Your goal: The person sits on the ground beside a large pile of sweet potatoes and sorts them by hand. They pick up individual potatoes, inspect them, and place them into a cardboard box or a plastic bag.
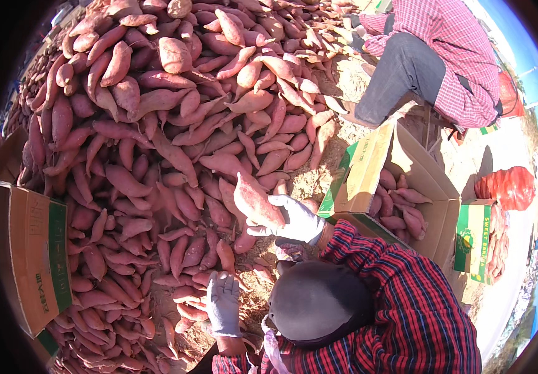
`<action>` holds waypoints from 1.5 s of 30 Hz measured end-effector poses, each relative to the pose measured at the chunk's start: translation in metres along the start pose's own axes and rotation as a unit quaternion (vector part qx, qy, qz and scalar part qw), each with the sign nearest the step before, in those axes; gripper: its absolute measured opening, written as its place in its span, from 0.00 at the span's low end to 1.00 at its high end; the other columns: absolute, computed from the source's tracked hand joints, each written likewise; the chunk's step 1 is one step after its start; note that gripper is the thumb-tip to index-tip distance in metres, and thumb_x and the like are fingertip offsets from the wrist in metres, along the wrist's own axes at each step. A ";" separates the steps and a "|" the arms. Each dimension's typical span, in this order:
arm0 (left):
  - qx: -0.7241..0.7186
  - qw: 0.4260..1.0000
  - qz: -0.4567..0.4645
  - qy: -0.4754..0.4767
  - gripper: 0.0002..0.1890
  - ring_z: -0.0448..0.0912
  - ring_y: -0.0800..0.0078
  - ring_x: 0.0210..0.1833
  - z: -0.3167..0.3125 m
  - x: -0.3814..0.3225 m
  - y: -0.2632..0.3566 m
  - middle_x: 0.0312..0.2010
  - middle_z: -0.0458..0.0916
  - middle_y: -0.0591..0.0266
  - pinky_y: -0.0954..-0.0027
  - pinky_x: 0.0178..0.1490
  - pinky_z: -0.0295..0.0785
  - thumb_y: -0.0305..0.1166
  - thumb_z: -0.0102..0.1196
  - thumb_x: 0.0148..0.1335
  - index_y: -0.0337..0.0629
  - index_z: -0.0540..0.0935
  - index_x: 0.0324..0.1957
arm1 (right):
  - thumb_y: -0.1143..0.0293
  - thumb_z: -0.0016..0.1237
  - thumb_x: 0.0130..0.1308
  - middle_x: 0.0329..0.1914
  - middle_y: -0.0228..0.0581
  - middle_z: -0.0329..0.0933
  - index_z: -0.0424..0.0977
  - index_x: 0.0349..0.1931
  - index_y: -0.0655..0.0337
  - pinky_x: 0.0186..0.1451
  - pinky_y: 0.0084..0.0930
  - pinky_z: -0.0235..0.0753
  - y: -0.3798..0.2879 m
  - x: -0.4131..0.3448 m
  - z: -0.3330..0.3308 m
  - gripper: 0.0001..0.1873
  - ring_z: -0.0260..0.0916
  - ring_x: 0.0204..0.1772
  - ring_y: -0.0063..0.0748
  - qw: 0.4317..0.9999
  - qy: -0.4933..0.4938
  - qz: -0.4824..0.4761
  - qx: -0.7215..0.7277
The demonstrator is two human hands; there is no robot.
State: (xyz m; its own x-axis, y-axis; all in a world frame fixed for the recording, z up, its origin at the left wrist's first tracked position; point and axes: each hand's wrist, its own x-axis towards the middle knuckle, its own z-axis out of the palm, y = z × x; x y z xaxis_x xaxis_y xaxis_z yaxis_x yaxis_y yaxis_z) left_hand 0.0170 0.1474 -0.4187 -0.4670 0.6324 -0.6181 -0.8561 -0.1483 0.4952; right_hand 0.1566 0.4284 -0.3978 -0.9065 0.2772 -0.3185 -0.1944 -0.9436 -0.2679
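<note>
My right hand (294,219), in a pale glove, holds a large reddish sweet potato (257,201) between thumb and fingers above the pile. The sweet potato is pointed at one end and has pale patches on its skin. Lower in the view, my left hand (223,301), also gloved, is raised with its fingers extended and nothing visible in it. Small sweet potatoes (191,311) lie right beside it. Both arms have red-and-black striped sleeves, and a dark cap (322,301) shows between them. A large heap of sweet potatoes (170,149) covers the ground before me.
An open cardboard box (437,187) partly filled with sweet potatoes stands behind my right arm. Another carton (32,252) is at the left. A co-worker (442,61) sits at the upper right. Farther right are a filled green-and-brown box (472,238) and a red mesh sack (507,187).
</note>
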 end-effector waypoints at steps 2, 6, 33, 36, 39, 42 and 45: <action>-0.002 1.000 -0.017 -0.016 0.23 0.71 0.55 0.60 -0.014 0.002 0.001 0.60 0.69 0.49 0.56 0.65 0.68 0.37 0.37 0.73 0.39 0.63 0.66 | 0.65 0.41 0.71 0.61 0.47 0.70 0.60 0.66 0.64 0.69 0.46 0.66 -0.024 -0.044 0.061 0.26 0.68 0.65 0.43 0.999 0.034 0.015 -0.017; -0.037 0.997 -0.056 -0.040 0.24 0.69 0.56 0.63 -0.052 0.007 0.000 0.61 0.68 0.49 0.53 0.66 0.67 0.38 0.36 0.73 0.40 0.63 0.67 | 0.67 0.44 0.69 0.61 0.43 0.71 0.62 0.65 0.68 0.66 0.26 0.65 -0.084 -0.142 0.082 0.26 0.66 0.64 0.29 0.874 0.089 -0.184 -0.440; 0.261 0.965 -0.010 -0.028 0.24 0.71 0.58 0.60 -0.071 -0.026 -0.026 0.60 0.69 0.51 0.57 0.66 0.66 0.36 0.34 0.73 0.38 0.58 0.68 | 0.75 0.51 0.61 0.52 0.50 0.75 0.70 0.57 0.65 0.58 0.35 0.72 -0.134 -0.237 -0.003 0.22 0.72 0.55 0.48 0.390 0.415 -0.362 -0.738; 0.068 0.993 -0.091 0.041 0.24 0.71 0.59 0.59 -0.080 -0.011 -0.035 0.57 0.70 0.51 0.61 0.63 0.68 0.36 0.37 0.73 0.40 0.58 0.68 | 0.78 0.50 0.63 0.54 0.46 0.75 0.71 0.57 0.66 0.57 0.29 0.73 -0.098 -0.177 0.085 0.20 0.73 0.56 0.35 0.547 0.285 -0.371 -0.694; 0.032 0.995 -0.097 -0.007 0.26 0.74 0.59 0.56 -0.124 -0.007 -0.047 0.58 0.71 0.49 0.61 0.60 0.71 0.40 0.43 0.72 0.41 0.60 0.68 | 0.73 0.53 0.61 0.54 0.48 0.75 0.71 0.57 0.62 0.55 0.34 0.75 -0.048 -0.084 0.087 0.23 0.75 0.52 0.46 0.607 0.167 -0.312 -0.711; 0.109 0.990 -0.075 0.056 0.27 0.75 0.59 0.55 -0.040 -0.020 -0.037 0.55 0.73 0.47 0.61 0.59 0.72 0.40 0.44 0.71 0.37 0.60 0.67 | 0.63 0.50 0.62 0.55 0.47 0.74 0.64 0.63 0.61 0.57 0.40 0.72 -0.026 0.002 0.004 0.28 0.73 0.56 0.47 0.547 0.218 -0.264 -0.764; 0.087 0.993 -0.074 0.031 0.26 0.76 0.60 0.53 -0.063 -0.012 -0.041 0.53 0.74 0.48 0.63 0.58 0.73 0.39 0.43 0.72 0.35 0.61 0.66 | 0.59 0.50 0.62 0.56 0.52 0.71 0.62 0.66 0.61 0.54 0.44 0.71 -0.013 0.076 -0.070 0.32 0.71 0.56 0.48 0.412 0.295 -0.218 -0.834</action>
State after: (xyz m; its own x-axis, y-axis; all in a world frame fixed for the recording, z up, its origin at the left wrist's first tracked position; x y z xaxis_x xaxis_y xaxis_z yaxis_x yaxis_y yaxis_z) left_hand 0.0434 0.0983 -0.4698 -0.3567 0.5882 -0.7258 -0.8672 0.0804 0.4914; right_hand 0.1162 0.4749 -0.4821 -0.5770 0.8148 0.0568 0.6836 0.5198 -0.5123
